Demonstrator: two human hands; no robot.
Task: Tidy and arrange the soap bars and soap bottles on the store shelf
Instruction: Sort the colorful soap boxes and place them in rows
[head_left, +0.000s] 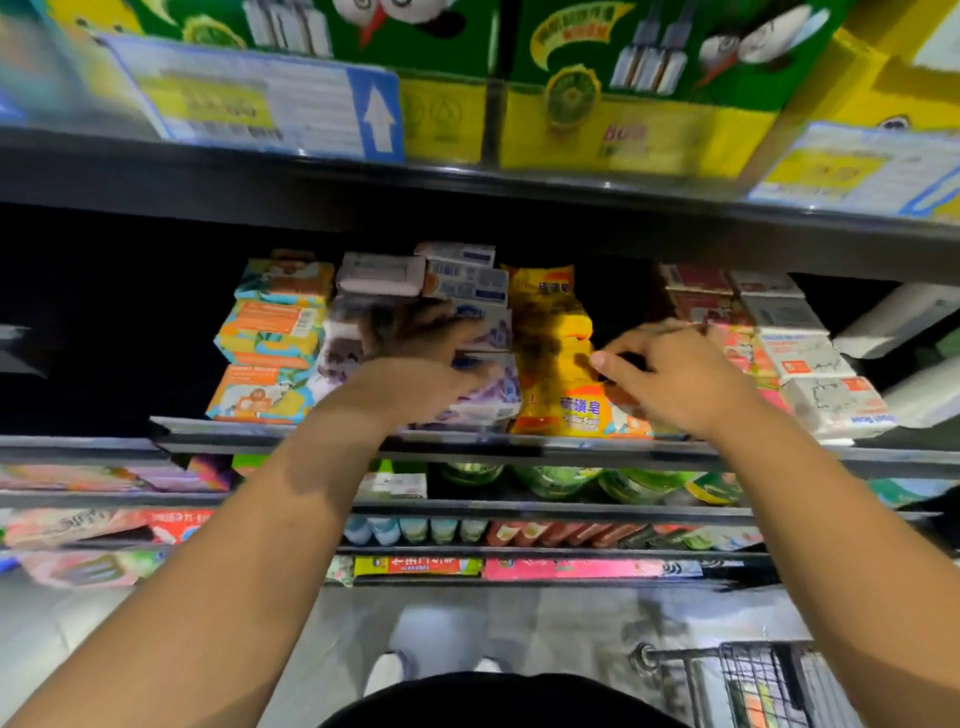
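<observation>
L hand (415, 364) lies over the stack of lavender-printed white cardboard soap boxes (493, 400), mid dark metal shelf (623, 449); img blurred, so grip cannot be told. R hand (680, 374), fingers curled, pinches the right edge of the yellow plastic-wrapped soap packs (550, 332), stacked just beside the lavender boxes. Orange-and-teal soap boxes (270, 332) stand at left; white soap boxes w/ red labels (810, 358) at right.

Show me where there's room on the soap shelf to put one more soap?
Two dark patches look bare: one left of the orange soap boxes, and a narrow one between the yellow soap pack and the red-and-white soap stack, behind the right hand. The middle, where the left hand grips the lavender soap packs, is crowded.
</observation>
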